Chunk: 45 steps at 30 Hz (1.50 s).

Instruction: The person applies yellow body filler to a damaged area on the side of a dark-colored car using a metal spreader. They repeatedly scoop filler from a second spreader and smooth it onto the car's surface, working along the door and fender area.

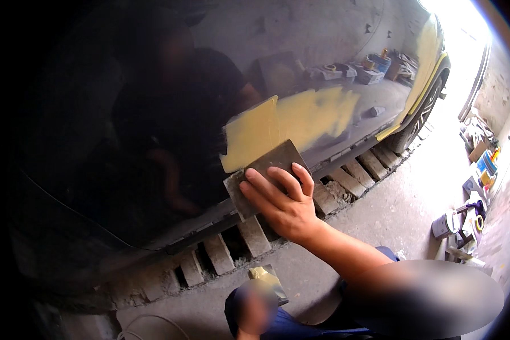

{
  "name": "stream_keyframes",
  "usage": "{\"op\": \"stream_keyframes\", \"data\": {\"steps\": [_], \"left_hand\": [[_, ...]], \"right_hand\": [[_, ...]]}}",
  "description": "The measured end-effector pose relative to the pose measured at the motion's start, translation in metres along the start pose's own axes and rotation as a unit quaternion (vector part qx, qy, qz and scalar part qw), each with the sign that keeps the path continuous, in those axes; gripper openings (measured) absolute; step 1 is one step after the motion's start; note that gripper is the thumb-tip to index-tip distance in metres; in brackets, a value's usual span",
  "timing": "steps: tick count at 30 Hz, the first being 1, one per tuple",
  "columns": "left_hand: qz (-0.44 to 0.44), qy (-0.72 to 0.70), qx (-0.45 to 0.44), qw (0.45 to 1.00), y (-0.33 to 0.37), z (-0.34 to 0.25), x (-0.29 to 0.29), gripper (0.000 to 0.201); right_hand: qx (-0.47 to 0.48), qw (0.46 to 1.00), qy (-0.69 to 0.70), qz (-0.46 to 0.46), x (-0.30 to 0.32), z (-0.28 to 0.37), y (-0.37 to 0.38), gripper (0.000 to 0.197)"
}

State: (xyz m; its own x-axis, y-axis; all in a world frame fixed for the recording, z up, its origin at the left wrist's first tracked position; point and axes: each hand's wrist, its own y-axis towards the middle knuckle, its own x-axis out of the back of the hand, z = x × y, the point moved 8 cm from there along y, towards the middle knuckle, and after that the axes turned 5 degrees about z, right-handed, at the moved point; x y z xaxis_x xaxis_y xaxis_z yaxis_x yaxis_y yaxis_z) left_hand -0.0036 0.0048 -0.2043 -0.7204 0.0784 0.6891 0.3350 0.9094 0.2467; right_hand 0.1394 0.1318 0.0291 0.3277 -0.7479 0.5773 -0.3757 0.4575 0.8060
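My right hand reaches in from the lower right. Its fingers are spread over the back of a flat, dark putty spreader, pressing it against the dark car panel. One edge of the spreader meets the lower side of a yellow putty patch. This patch is thick and smooth at the left, thin and streaky toward the right. Low in the picture, my left hand is blurred. It holds a small putty plate with yellow putty on it. The thumb of my right hand is hidden.
Below the car's sill runs a slatted row of concrete blocks. A wheel stands at the far right beside more yellow putty. By the right wall are a can, a tape roll and clutter. A pale hose curves across the floor.
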Motion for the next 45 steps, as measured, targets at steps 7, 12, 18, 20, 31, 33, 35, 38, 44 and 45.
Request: {"op": "stream_keyframes", "data": {"steps": [7, 12, 18, 20, 31, 33, 35, 38, 44, 45], "left_hand": [[-0.032, 0.035, -0.033, 0.998, 0.008, -0.032, 0.017, 0.023], [-0.027, -0.007, -0.005, 1.000, 0.009, -0.033, 0.022, 0.020], [-0.023, -0.006, -0.043, 0.999, 0.013, -0.035, 0.015, 0.018], [-0.025, 0.016, -0.045, 0.999, 0.013, -0.039, 0.018, 0.018], [-0.034, -0.018, -0.008, 0.999, 0.013, -0.040, 0.022, 0.020], [-0.045, -0.024, -0.018, 0.999, 0.006, -0.026, 0.016, 0.021], [-0.033, -0.015, -0.020, 0.999, 0.009, -0.033, 0.018, 0.022], [-0.026, -0.012, -0.020, 0.999, 0.007, -0.026, 0.014, 0.022], [0.011, 0.014, 0.003, 1.000, 0.006, -0.020, 0.005, 0.025], [0.015, 0.016, -0.003, 1.000, 0.004, -0.019, 0.002, 0.025]], "right_hand": [[-0.020, 0.991, -0.049, -0.122, 0.042, -0.018, 0.040, 0.040], [-0.004, 0.990, -0.052, -0.130, 0.034, -0.012, 0.058, 0.035], [-0.003, 0.996, -0.046, -0.081, 0.013, -0.008, 0.029, 0.040], [-0.004, 0.998, -0.033, -0.061, 0.014, -0.005, 0.023, 0.039], [-0.027, 0.988, -0.046, -0.145, 0.038, -0.023, 0.059, 0.042], [-0.024, 0.992, -0.036, -0.121, 0.030, -0.013, 0.052, 0.044], [-0.025, 0.995, -0.024, -0.090, 0.019, -0.007, 0.043, 0.045], [-0.029, 0.998, -0.008, -0.051, 0.004, -0.001, 0.024, 0.047], [-0.022, 0.999, 0.010, -0.026, -0.006, 0.002, -0.003, 0.047], [-0.021, 1.000, 0.009, -0.022, -0.006, 0.002, -0.008, 0.047]]}}
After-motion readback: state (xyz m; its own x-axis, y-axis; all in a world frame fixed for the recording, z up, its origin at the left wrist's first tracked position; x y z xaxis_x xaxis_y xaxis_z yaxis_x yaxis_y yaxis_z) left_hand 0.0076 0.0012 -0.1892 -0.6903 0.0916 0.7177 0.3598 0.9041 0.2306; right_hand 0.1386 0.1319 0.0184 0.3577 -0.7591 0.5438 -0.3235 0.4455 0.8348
